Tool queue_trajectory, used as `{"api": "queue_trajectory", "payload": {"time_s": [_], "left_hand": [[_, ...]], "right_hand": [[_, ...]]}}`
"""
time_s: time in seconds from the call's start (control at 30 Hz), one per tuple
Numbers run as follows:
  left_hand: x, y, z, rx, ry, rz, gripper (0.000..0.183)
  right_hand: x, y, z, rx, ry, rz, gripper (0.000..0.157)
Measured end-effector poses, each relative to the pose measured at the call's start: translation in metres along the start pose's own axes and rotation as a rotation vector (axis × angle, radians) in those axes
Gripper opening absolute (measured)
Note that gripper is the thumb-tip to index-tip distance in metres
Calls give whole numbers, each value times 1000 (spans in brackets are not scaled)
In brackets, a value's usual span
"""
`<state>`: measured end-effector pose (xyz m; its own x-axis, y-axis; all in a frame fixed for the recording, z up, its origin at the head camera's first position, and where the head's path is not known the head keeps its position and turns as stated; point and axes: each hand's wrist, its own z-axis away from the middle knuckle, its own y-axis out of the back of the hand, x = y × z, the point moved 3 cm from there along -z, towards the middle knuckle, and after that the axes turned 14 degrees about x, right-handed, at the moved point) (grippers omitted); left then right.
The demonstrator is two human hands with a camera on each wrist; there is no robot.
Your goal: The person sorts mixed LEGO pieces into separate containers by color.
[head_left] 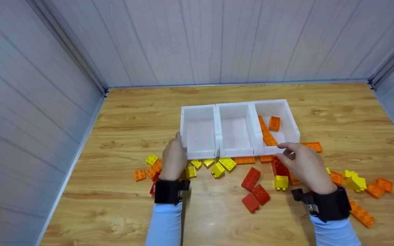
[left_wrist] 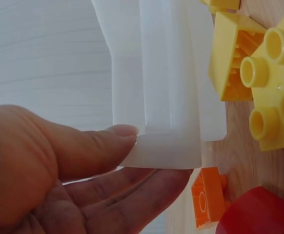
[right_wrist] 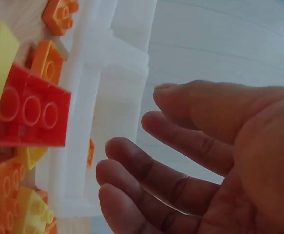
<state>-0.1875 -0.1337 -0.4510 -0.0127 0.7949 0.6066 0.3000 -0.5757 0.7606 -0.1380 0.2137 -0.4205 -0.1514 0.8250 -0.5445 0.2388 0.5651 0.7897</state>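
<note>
A white three-compartment bin (head_left: 200, 154) stands mid-table, its compartments side by side. In the left wrist view, my left hand (left_wrist: 88, 161) grips the bin's left front corner, thumb on the rim and fingers against the outer side. My right hand (head_left: 304, 165) is at the front of the right compartment, fingers relaxed and spread, holding nothing in the right wrist view. That compartment contains a small orange brick (head_left: 275, 123) and a long orange brick (head_left: 267, 134). Just left of my right hand lie a red brick (head_left: 278, 166) and a yellow brick (head_left: 281, 183).
Several yellow bricks (head_left: 227, 164) line the bin's front. Red bricks (head_left: 251, 178) cluster nearer to me. Orange bricks (head_left: 140, 175) lie left of my left hand, and more orange (head_left: 362, 213) and yellow bricks (head_left: 356, 183) are scattered at right. White panels (head_left: 200, 44) enclose the wooden table.
</note>
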Motion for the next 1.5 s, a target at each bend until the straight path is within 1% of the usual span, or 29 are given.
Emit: {"api": "queue_trajectory", "payload": {"time_s": [0.1, 0.27, 0.47, 0.57, 0.63, 0.8, 0.87, 0.93, 1.03, 1.13, 1.27, 1.37, 1.5], "left_hand": [[-1, 0, 0, -2, 6, -4, 56], [-1, 0, 0, -10, 15, -4, 57], [-1, -1, 0, -20, 30, -6, 56], [-1, -2, 0, -15, 31, -2, 56], [-1, -2, 0, -10, 26, 0, 56], [0, -2, 0, 2, 11, 11, 57], [0, -2, 1, 11, -3, 7, 56], [0, -2, 1, 16, -13, 4, 56], [0, -2, 0, 18, -26, -4, 55], [0, -2, 0, 8, -18, -2, 56], [-1, -2, -1, -6, -2, 0, 56], [-1, -2, -2, -13, 10, -5, 56], [0, -2, -2, -19, 15, -24, 55]], "right_hand": [[-9, -9, 4, -45, 35, -6, 29], [-21, -27, 11, -147, 89, -7, 30], [-26, -36, 14, -183, 105, 12, 29], [-26, -36, 15, -196, 113, 8, 29], [-24, -34, 15, -190, 112, 14, 29], [-10, -21, 10, -127, 81, 48, 30], [-1, -14, 8, -114, 48, 69, 31], [10, -7, 5, -118, 4, 90, 32], [28, 4, 3, -137, -54, 133, 32], [46, 15, 2, -159, -93, 160, 30], [63, 24, 3, -197, -131, 162, 33], [67, 23, 3, -246, -159, 157, 38], [61, 14, 4, -309, -174, 151, 43]]}}
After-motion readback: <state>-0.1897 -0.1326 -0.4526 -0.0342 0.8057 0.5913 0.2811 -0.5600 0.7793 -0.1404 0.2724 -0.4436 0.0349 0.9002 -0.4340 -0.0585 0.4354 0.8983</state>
